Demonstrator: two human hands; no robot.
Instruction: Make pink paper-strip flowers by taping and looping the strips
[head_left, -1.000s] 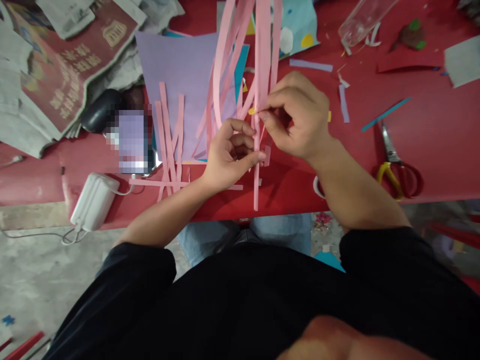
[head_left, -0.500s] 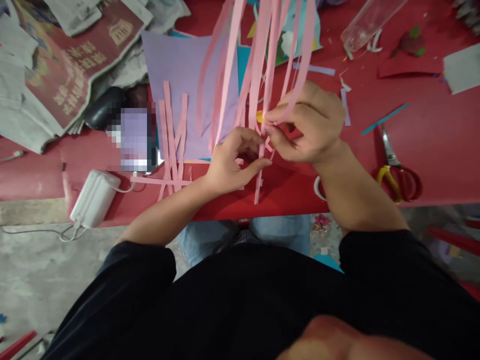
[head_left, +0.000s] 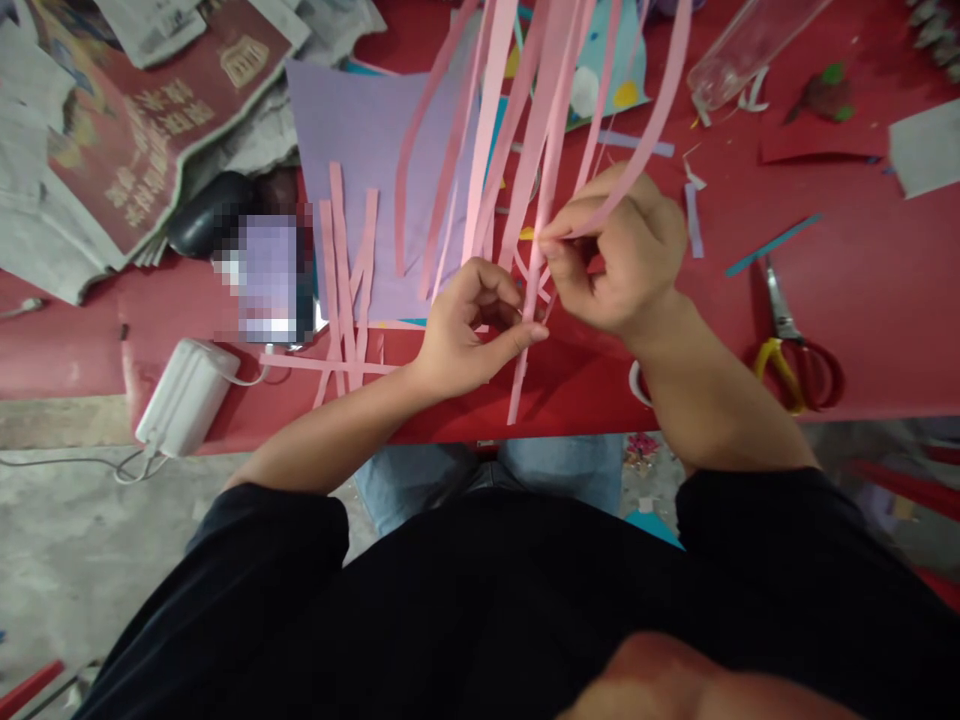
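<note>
Both hands work over a red table point(head_left: 862, 300) on a bunch of long pink paper strips point(head_left: 525, 130) that fan upward out of view. My left hand point(head_left: 469, 335) pinches the lower ends of the strips between thumb and forefinger. My right hand point(head_left: 626, 250), fingers curled, pinches one strip that curves up to the right. One strip end hangs down past the table's front edge. More loose pink strips point(head_left: 345, 280) lie flat on a lilac paper sheet point(head_left: 360, 150) to the left.
Yellow-handled scissors point(head_left: 795, 345) lie at the right. A white charger point(head_left: 180, 395) with its cable sits at the front left, beside a blurred phone point(head_left: 262, 275) and newspapers point(head_left: 135, 110). A clear bottle point(head_left: 750, 40) and coloured paper scraps lie at the back.
The pink strips have spread wider, fanning to the right. My right hand has drawn one strip out to the right; my left hand stays pinched at their base.
</note>
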